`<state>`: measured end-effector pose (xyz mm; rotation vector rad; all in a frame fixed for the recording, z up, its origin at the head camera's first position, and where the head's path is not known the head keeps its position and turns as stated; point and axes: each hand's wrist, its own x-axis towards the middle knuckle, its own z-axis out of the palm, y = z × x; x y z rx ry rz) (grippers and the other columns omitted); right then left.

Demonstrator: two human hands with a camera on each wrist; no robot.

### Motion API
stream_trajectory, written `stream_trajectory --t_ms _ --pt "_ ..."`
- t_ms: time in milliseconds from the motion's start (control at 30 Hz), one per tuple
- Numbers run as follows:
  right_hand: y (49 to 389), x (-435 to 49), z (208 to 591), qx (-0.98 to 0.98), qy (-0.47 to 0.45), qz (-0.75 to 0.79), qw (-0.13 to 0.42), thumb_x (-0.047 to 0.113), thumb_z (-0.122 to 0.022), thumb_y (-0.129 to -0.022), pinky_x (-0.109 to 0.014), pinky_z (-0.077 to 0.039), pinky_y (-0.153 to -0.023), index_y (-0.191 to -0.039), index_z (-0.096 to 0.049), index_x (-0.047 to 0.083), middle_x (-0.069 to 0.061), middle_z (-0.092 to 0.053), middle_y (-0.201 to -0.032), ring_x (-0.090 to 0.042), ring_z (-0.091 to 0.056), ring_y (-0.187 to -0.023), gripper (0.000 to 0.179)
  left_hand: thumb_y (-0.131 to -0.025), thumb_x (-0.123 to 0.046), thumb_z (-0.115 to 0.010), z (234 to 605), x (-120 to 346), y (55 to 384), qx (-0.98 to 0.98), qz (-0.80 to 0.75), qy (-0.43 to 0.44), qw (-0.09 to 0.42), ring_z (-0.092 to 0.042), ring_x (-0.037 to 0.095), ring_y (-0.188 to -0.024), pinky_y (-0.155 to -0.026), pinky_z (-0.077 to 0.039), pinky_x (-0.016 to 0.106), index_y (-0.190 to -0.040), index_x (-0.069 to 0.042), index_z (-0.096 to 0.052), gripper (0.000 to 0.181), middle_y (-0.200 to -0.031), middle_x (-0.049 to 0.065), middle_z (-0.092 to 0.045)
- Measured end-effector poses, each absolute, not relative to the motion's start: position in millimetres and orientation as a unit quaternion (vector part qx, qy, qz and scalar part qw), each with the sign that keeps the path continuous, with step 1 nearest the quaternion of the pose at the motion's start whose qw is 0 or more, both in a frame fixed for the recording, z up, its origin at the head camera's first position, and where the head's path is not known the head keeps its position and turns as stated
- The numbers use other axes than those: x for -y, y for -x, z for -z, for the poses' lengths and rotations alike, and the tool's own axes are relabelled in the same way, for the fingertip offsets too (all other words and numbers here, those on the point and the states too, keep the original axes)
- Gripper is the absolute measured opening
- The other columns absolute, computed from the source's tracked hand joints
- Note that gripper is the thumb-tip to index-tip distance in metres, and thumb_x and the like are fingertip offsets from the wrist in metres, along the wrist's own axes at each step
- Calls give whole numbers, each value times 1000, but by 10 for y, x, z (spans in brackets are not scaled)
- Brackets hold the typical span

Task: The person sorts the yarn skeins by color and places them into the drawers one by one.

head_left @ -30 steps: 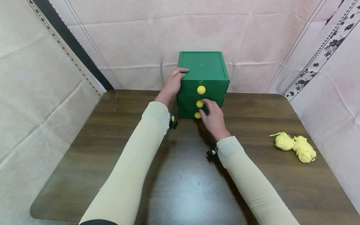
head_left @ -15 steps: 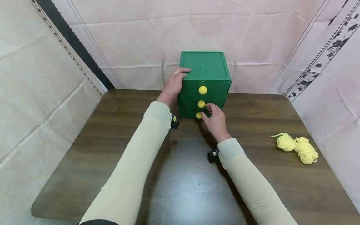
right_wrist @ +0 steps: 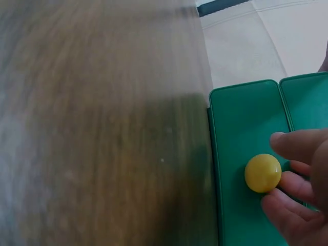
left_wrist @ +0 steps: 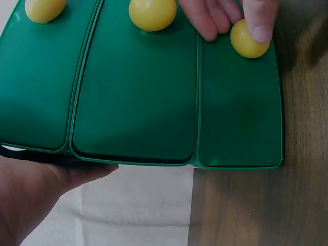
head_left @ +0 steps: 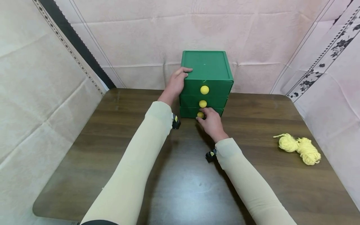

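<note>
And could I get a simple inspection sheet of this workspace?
Surface: brown wood-grain table, glossy reflection near the front.
Job's things: green cabinet with three drawers, apparently closed, each with a yellow knob.
Clutter: pale yellow yarn, toward the table's right edge.
Left grip: rests on the cabinet's upper left edge.
Right grip: around the bottom knob; firmness unclear.
Cables: nothing seen.
Surroundings: pale cloth behind and alongside.

Drawer box [head_left: 207, 65] looks plastic, smooth, softly glossy; its knobs [head_left: 204, 90] smooth, shiny. Table [head_left: 180, 187] wood-grained, with a sheen. Backdrop [head_left: 135, 40]: creased, cloth-like, matt. Yarn [head_left: 307, 151]: fibrous, matt.
</note>
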<state>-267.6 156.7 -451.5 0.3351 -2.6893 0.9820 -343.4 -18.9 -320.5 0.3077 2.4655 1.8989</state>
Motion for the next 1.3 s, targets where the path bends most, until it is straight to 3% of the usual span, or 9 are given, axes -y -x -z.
stream_trajectory --t_ms 300,600,1000,1300 --pt "2703 -1535 4535 938 -130 -293 134 16 -70 -89 -44 -50 -94 -116 -67 5 -13 -58 -118 -29 -58 -109 30 -103 -18 -34 3227 180 3457 -790 -603 -109 -5 -34 10 -140 -114 -28 33 -128 -22 -61 38 -147 -6 -46" --pt "2715 -1494 4514 946 -161 -240 148 11 -71 -88 -44 -50 -90 -113 -71 3 -15 -56 -107 -30 -58 -99 26 -104 -18 -33 3223 208 3468 -795 -597 -108 -4 -32 9 -141 -115 -28 33 -128 -23 -61 38 -147 -7 -45" --pt "2688 -1496 4480 954 -155 -219 136 9 -71 -87 -48 -50 -92 -109 -72 2 -15 -60 -109 -32 -61 -102 23 -104 -20 -33 3227 190 3451 -797 -595 -104 8 -31 10 -141 -115 -28 35 -128 -26 -61 38 -149 -7 -42" --pt "2592 -1494 4435 951 -166 -225 131 7 -71 -87 -45 -53 -86 -108 -73 3 -12 -59 -103 -29 -61 -95 22 -104 -19 -33 3221 203 3454 -795 -596 -110 6 -31 11 -141 -115 -28 35 -129 -25 -61 38 -151 -6 -40"
